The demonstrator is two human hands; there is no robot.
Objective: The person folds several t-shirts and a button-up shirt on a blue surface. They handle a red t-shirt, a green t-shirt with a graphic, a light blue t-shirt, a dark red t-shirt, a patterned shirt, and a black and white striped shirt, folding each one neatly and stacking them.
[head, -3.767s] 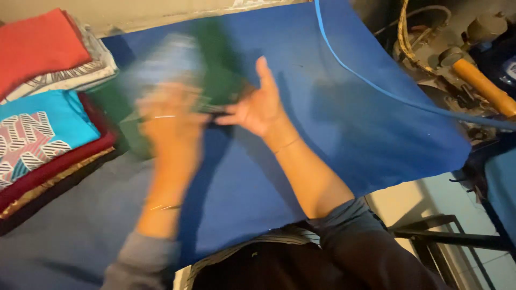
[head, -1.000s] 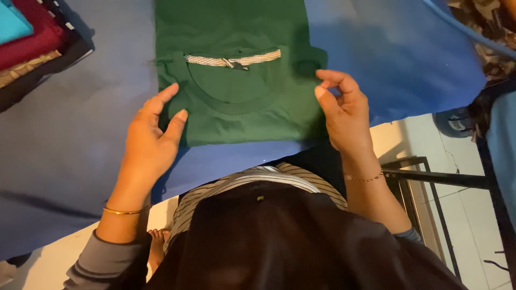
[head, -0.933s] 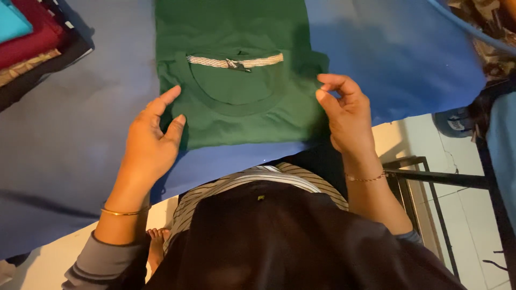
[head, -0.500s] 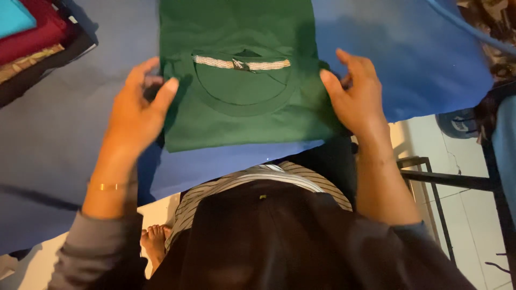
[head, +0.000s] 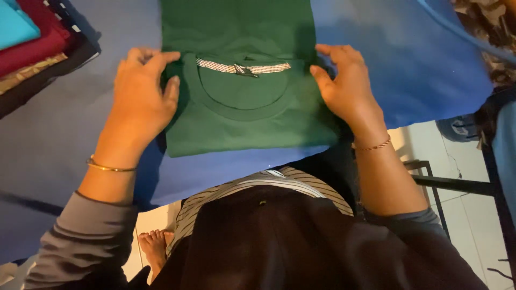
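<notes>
A folded dark green T-shirt (head: 244, 115) lies collar-up on the blue cloth-covered table (head: 424, 80), its round neck and checked neck tape facing me. My left hand (head: 141, 99) rests on the shirt's left edge with thumb and fingers curled over the fold. At the right edge, my right hand (head: 344, 86) presses on the fabric and pinches the side fold with its fingers. Both hands hold the shirt's sides near the collar.
A stack of folded clothes (head: 32, 51) in teal, red and dark colours sits at the far left on the grey-blue part of the table. A black metal frame (head: 457, 185) stands over white floor tiles at the right. My bare foot (head: 156, 247) shows below.
The shirt went from being swung in the air to lying flat and folded. Over the last second both hands slid up its sides toward the collar.
</notes>
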